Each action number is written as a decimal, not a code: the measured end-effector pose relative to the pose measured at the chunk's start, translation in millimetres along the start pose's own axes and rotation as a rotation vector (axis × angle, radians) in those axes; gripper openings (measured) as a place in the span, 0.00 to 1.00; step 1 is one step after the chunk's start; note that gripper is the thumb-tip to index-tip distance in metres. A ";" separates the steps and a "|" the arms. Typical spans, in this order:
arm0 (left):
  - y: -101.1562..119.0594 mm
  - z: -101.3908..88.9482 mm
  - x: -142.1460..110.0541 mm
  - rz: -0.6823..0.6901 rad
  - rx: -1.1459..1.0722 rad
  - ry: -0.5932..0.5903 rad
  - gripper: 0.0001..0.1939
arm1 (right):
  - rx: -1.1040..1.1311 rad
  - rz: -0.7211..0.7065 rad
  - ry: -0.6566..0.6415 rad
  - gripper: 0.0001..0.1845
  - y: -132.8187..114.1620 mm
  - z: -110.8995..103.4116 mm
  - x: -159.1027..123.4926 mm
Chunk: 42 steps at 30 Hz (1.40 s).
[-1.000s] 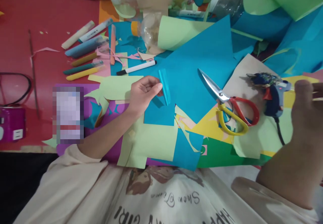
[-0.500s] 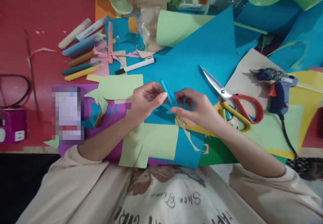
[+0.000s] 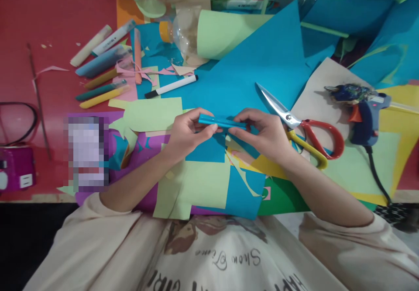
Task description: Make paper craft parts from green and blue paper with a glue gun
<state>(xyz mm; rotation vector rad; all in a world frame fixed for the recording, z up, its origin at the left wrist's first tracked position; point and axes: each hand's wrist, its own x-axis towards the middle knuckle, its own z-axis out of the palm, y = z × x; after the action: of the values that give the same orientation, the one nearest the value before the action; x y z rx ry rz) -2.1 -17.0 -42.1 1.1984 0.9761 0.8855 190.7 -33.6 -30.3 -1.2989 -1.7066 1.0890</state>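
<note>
A narrow roll of blue paper lies nearly level between my two hands, above the cut paper on the table. My left hand pinches its left end between thumb and fingers. Its right end is held by my right hand, thumb below and fingers curled behind. Under the hands are a large blue sheet and a pale green cut-out. Scissors with one red and one yellow handle lie partly spread beside my right hand.
A glue gun with a cord lies at the right. Several markers and a black-and-white marker lie at the left and centre. Behind is a plastic bottle wrapped in green paper. A blurred-out device sits at the left.
The blue paper roll has turned from a steep slant to nearly level. My right hand has shifted slightly right and now grips its right end. The whole view has shifted slightly.
</note>
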 end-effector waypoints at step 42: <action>3.8 0.2 -3.9 0.107 0.255 -0.095 0.19 | -0.058 -0.052 -0.063 0.04 6.6 1.7 -1.8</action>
<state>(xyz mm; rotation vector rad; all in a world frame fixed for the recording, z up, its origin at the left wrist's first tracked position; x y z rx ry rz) -3.4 -20.1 -37.8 1.5077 0.9757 0.7958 192.0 -34.8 -37.1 -1.2598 -1.8209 1.0681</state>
